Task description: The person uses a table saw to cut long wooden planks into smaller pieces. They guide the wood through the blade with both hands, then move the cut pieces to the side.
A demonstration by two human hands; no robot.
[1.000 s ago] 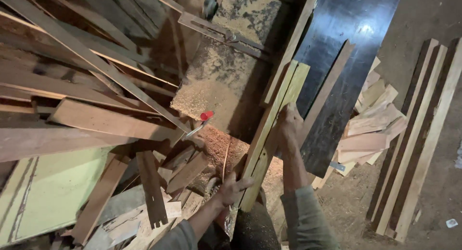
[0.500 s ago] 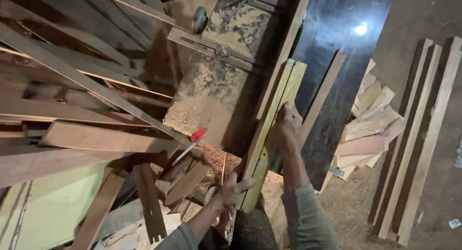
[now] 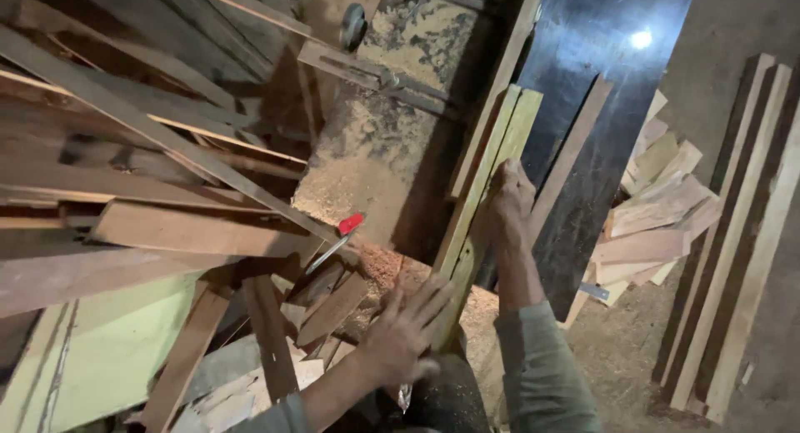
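While I look down from the head camera, I see both hands on a pair of long narrow boards (image 3: 487,179) held together face to face. They are pale yellowish green on the broad face, with raw wood along the edges, and they lean at a slant, the top end resting against a dark glossy panel (image 3: 600,83) and the lower end down by the person's knees. My right hand (image 3: 507,201) is clasped around the boards halfway up, fingers wrapped over the edge. My left hand (image 3: 404,329) lies lower with its fingers spread, pressing flat on the bottom of the same boards rather than closing around them. I count two boards in the pair, and two hands on them. To the left, a heap of loose planks (image 3: 150,175) is piled, too tangled for me to count. A tool with a red handle (image 3: 350,225) lies near a mound of sawdust (image 3: 375,162). On the right, three long strips (image 3: 742,250) lie side by side on the floor, beside a small stack of short offcuts (image 3: 650,225).
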